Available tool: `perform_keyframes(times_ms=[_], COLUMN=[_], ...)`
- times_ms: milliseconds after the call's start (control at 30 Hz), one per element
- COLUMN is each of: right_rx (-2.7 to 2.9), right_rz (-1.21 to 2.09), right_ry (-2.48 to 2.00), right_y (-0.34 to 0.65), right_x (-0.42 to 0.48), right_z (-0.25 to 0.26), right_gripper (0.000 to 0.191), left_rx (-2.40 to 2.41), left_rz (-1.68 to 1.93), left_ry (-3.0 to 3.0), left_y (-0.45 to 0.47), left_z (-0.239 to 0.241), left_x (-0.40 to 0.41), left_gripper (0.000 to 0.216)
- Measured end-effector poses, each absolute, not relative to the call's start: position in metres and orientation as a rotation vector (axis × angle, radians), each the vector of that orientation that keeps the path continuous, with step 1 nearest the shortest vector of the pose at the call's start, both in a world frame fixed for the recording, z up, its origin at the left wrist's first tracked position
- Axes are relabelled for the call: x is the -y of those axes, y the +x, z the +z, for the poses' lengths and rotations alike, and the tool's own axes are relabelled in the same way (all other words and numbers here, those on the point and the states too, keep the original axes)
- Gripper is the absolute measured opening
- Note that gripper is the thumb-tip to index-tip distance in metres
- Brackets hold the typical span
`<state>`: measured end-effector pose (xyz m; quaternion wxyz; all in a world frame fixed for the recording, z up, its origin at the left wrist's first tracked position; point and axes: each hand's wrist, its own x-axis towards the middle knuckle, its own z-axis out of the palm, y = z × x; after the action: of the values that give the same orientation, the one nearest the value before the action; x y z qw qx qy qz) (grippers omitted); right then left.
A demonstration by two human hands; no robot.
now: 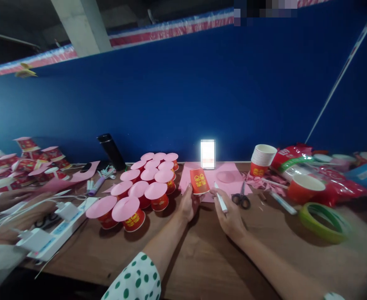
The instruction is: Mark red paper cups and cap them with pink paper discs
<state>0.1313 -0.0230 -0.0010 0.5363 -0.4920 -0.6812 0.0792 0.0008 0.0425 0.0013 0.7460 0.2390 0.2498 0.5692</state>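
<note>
my left hand (188, 205) holds the red paper cup (199, 181) softly by its side, as it looks light and squashy. my right hand (230, 213) grips a white pen (220, 202).

Red cup (199, 181) w/ gold print; white pen (220, 203); pink paper (233, 167); green tape ring (322, 216); brown surface (202, 258); sleeve (136, 281) white w/ green dots.
</note>
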Motion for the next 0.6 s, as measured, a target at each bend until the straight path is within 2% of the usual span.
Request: perform_keyframes(times_ms=[267, 600], right_rx=[1.602, 1.605], right_rz=[0.113, 0.114], right_ry=[-1.19, -1.181], right_y=[0.1322, 0.1332], right_x=[0.0176, 0.0149], right_z=[-0.005, -0.008], right_gripper=[0.029, 0.03], left_rx=[-0.573, -0.52], left_rz=[1.228, 1.241], left_ry=[0.6, 0.862], left_y=[0.0012, 0.0007], left_z=[0.0017, -0.0031], left_x=[-0.0413, -0.0361], left_gripper=[0.028, 0.05])
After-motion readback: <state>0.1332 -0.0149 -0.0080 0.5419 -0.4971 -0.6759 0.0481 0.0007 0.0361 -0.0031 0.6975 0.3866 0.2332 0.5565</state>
